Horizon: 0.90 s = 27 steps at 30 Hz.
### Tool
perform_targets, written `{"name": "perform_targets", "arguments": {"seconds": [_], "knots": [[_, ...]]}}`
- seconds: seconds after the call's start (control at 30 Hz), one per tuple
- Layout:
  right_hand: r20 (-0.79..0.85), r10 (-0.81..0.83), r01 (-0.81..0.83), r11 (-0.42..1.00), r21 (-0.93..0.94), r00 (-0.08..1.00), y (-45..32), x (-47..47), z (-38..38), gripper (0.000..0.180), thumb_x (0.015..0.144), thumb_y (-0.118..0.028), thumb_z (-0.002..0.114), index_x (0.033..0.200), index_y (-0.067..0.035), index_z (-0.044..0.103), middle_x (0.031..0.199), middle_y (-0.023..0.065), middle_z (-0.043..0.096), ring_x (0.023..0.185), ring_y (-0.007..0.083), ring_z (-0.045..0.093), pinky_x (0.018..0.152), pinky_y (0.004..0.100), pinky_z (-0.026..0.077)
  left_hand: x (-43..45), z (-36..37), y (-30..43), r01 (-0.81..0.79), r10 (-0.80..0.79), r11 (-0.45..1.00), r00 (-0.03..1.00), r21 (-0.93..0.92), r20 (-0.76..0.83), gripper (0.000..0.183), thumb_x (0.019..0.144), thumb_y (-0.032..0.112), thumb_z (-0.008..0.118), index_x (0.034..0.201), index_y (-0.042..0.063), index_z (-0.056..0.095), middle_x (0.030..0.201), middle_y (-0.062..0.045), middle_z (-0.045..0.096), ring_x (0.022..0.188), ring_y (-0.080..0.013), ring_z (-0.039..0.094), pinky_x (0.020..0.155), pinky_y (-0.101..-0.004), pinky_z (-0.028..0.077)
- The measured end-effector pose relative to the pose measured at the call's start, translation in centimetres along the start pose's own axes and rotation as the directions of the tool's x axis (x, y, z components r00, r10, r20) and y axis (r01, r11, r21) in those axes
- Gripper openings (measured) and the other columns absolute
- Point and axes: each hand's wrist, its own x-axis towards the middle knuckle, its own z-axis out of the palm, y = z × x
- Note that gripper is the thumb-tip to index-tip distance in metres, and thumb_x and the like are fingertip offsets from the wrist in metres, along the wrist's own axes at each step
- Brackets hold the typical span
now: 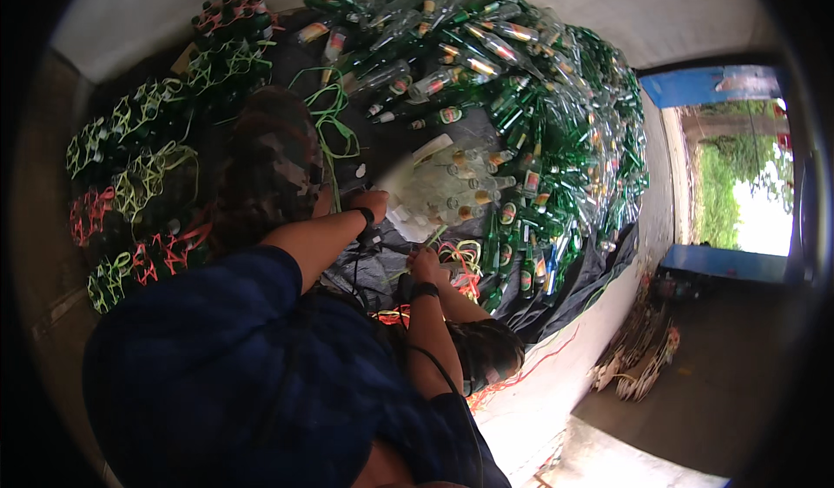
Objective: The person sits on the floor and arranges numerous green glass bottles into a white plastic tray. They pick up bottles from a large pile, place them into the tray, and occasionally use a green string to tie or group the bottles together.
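My left hand [370, 205], with a dark band at the wrist, has curled fingers beside a cluster of clear glass bottles [449, 188] packed together on the black sheet [384, 237]; whether it grips anything is hidden. Thin light-green plastic strapping [438, 234] runs through the closed fingers of my right hand [425, 263], just below the cluster. Looped green strapping [332, 107] lies above my left hand. Red and yellow strips [466, 260] lie to the right of my right hand.
A large heap of loose green and clear bottles [554, 91] curves around the top and right. Bundles of bottles tied with green strapping [146, 169] and red strapping [156, 263] stand at the left. Pale walls enclose the area; flattened cardboard [638, 364] lies at the lower right.
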Motion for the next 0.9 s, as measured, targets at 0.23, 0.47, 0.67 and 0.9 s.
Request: {"name": "perform_targets", "arguments": {"seconds": [0.23,0.47,0.67,0.9], "knots": [[-0.143,-0.014,-0.025,0.963,-0.268,0.990,0.7,-1.2,3.7,0.022,0.102,-0.019,0.045,0.110,-0.001,0.056,0.080,0.0130,0.064,0.063,0.0247,0.064,0.051,0.0385,0.049,1.6,-1.1,0.6,0.078,-0.076,0.990,0.997,-0.117,0.028,0.019,0.092,0.019,0.052,0.098,0.008,0.066,0.102,-0.021,0.069,0.098,-0.0409,0.066,0.081,-0.0525,0.051],[-0.007,-0.111,0.086,0.807,-0.585,0.994,-1.4,-2.0,7.2,0.025,0.096,-0.017,0.049,0.084,-0.002,0.065,0.079,0.0130,0.070,0.068,0.0251,0.069,0.054,0.0379,0.051,0.0,-1.2,1.9,-0.078,0.082,0.992,0.996,-0.098,0.036,0.019,0.093,0.020,0.051,0.094,0.006,0.064,0.094,-0.021,0.068,0.092,-0.0426,0.065,0.078,-0.0525,0.049],[0.439,-0.460,0.430,-0.131,-0.893,0.772,1.4,2.8,4.4,0.029,0.093,-0.024,0.053,0.103,-0.006,0.075,0.098,0.0213,0.071,0.096,0.0390,0.068,0.083,0.0491,0.053,-1.3,-0.6,2.4,-0.161,0.169,0.982,0.983,-0.101,0.069,0.019,0.085,0.015,0.055,0.089,0.004,0.070,0.094,-0.021,0.070,0.092,-0.0411,0.066,0.082,-0.0521,0.051],[0.332,-0.473,0.373,-0.009,-0.928,0.816,0.0,2.5,6.5,0.028,0.084,-0.011,0.059,0.109,-0.008,0.072,0.105,0.0164,0.070,0.097,0.0341,0.068,0.083,0.0420,0.055,-1.8,-1.4,3.4,0.101,0.022,0.951,0.921,-0.293,0.388,0.026,0.092,0.018,0.050,0.095,0.002,0.069,0.092,-0.018,0.071,0.083,-0.0374,0.070,0.073,-0.0491,0.054]]}}
